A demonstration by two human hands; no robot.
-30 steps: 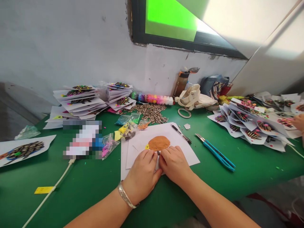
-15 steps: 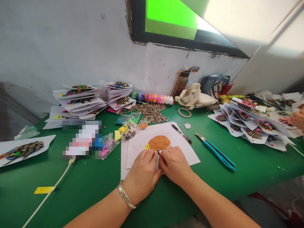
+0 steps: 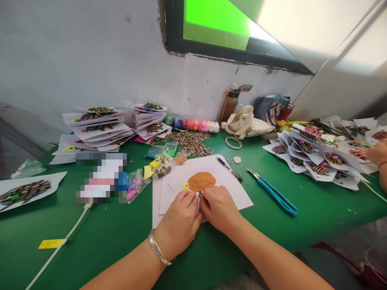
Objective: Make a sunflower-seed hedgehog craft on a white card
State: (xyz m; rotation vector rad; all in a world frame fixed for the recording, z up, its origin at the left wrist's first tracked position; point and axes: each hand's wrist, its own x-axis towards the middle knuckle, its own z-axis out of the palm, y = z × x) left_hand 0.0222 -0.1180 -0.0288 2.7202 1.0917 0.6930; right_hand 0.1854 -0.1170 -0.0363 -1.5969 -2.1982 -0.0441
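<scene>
"Both the left hand (image 3: 179, 219) and the right hand (image 3: 220, 207) were over the white sheets (image 3: 238, 197), weren't they?"

"Yes, toward the near side, fingers bent and fingertips close together. A small dark piece (image 3: 200, 194) showed between the hands, but I couldn't tell whether either one pinched it; the fingers hid too much."

"Where was the orange oval (image 3: 202, 181)?"

"Flat on the top sheet, just to the far side of the fingertips, with a little yellow piece (image 3: 186, 186) at its left edge."

"What lay to the right?"

"A pen (image 3: 229, 168) along the right edge of the sheets, then a blue cutter (image 3: 273, 193) on the green tabletop (image 3: 115, 233), its blade end pointing far and left."

"And the left?"

"A plastic bag with pink bits (image 3: 137, 186) lay near the sheets. On the far side was a heap of striped seeds (image 3: 195, 143), and at the far left rose a stack of decorated cards (image 3: 99, 135)."

"Anyone else there?"

"Another person's hand (image 3: 376, 153) showed at the right edge, beside more cards (image 3: 302, 157)."
</scene>
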